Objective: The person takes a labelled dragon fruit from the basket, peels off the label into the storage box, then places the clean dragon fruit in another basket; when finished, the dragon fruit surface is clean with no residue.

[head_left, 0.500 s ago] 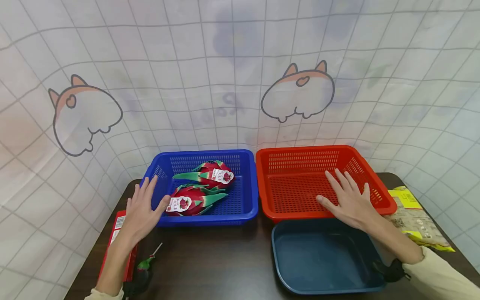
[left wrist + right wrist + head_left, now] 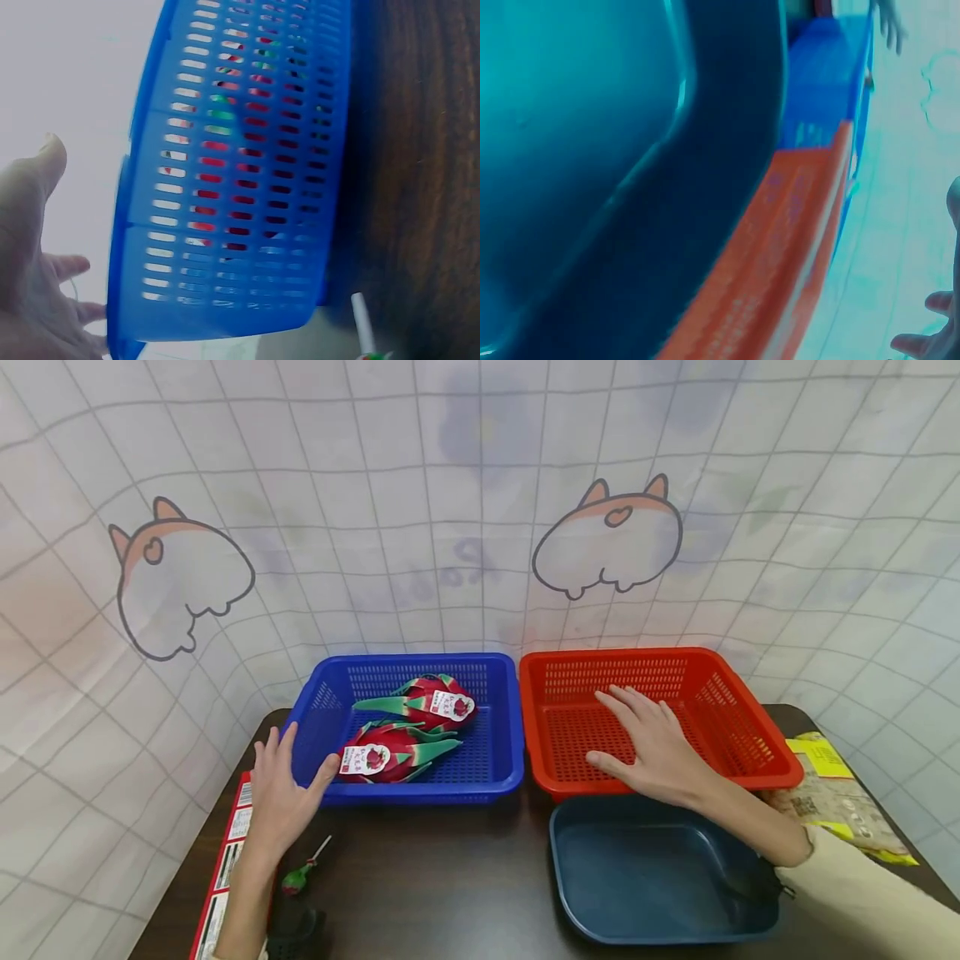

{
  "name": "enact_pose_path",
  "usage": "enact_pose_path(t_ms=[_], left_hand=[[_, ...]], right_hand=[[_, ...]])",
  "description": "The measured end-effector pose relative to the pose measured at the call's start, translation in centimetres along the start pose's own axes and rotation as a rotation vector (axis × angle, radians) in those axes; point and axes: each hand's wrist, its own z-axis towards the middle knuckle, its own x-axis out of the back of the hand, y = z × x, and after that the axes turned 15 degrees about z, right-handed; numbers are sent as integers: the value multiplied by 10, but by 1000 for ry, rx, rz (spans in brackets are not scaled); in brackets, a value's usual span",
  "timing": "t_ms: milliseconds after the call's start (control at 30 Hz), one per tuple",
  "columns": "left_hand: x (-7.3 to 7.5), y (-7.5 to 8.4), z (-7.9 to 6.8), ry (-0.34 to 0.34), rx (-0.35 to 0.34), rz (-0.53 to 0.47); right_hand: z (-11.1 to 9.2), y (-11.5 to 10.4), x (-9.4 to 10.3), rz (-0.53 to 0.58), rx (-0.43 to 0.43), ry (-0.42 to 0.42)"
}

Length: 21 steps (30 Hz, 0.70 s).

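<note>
Currently, left hand [image 2: 283,795]: fingers spread, nothing held. Just to its right, blue basket [image 2: 450,792] with two labelled dragon fruits [image 2: 393,750] lying inside. Right hand [image 2: 654,752]: fingers extended, thumb apart, likewise gripping nothing, above red basket [image 2: 562,739]; dark blue tray [image 2: 637,877] below that hand's wrist, on the table [image 2: 420,877].

blue basket [image 2: 450,792]: upright, holds two dragon fruits [image 2: 401,750] | red basket [image 2: 558,727]: upright, just beside
</note>
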Motion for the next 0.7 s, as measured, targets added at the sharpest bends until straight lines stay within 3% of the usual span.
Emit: enact_pose_path(t_ms=[100,233,700], left_hand=[[-4,-4,-1,14,57,-34],[-8,-8,-1,-14,85,-30],[-5,-27,0,-110,28,35]], right_hand=[[18,-20,-10,2,14,-70],[44,-45,-25,26,40,-157],[139,-111,-97,95,181,-522]])
